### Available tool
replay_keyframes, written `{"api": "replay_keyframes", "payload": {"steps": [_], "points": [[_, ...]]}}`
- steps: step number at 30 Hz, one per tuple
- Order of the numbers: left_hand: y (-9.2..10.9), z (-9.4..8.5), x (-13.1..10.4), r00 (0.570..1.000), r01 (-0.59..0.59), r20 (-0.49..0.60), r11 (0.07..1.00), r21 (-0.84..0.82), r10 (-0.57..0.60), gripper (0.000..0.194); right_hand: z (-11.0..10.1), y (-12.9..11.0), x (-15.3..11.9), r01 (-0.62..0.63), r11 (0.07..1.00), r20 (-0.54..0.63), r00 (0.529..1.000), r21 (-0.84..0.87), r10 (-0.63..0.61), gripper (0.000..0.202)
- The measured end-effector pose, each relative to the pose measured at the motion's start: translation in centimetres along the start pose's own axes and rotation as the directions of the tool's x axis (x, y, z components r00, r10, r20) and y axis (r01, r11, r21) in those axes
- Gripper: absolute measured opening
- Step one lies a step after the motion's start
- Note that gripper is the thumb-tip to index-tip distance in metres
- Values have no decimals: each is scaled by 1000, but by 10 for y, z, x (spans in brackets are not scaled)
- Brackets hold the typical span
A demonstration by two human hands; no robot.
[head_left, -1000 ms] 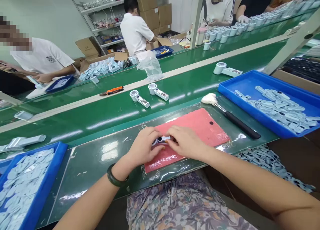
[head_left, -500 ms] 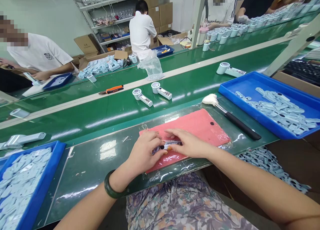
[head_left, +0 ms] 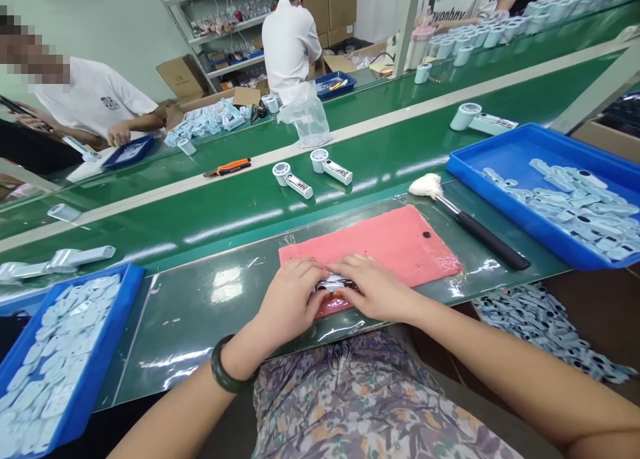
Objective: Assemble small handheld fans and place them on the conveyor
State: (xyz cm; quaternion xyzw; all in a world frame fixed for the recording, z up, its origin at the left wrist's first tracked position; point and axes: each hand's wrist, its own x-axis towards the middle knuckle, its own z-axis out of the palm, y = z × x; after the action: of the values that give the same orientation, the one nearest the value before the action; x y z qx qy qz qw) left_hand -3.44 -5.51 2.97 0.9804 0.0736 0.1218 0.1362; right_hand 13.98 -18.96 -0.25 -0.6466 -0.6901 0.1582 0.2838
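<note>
Pink mat (head_left: 400,246) below, our hands (head_left: 293,296) (head_left: 375,289) pinch a pale part (head_left: 331,284) (mostly hidden), seemingly aligning it; any next move calls for even pressure.

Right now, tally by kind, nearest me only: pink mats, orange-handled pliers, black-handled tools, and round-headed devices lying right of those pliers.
Pink mat: 1
Orange-handled pliers: 1
Black-handled tool: 1
Round-headed devices: 3
Total: 6

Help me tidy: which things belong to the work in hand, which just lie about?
Likely in the work:
pale part under left hand and right hand
red mat
black-handled tool
blue trays

Likely lying about:
orange-handled pliers
clear plastic bag
</note>
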Motion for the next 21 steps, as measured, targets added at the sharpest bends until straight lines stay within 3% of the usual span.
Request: {"api": "replay_keyframes", "payload": {"steps": [5,14,21], "points": [[2,2,1,999,34,25,999,11,-35,17,3,-3,1,-35,996,-4,999,-79,35,43],[-3,-8,8,998,5,60,1000,-15,-5,18,-3,2,2,15,999,41,999,-32,-14,47],[-5,-8,13,989,56,139,998,-4,-55,19,2,-2,7,-67,996,1,998,-60,67,40]]}}
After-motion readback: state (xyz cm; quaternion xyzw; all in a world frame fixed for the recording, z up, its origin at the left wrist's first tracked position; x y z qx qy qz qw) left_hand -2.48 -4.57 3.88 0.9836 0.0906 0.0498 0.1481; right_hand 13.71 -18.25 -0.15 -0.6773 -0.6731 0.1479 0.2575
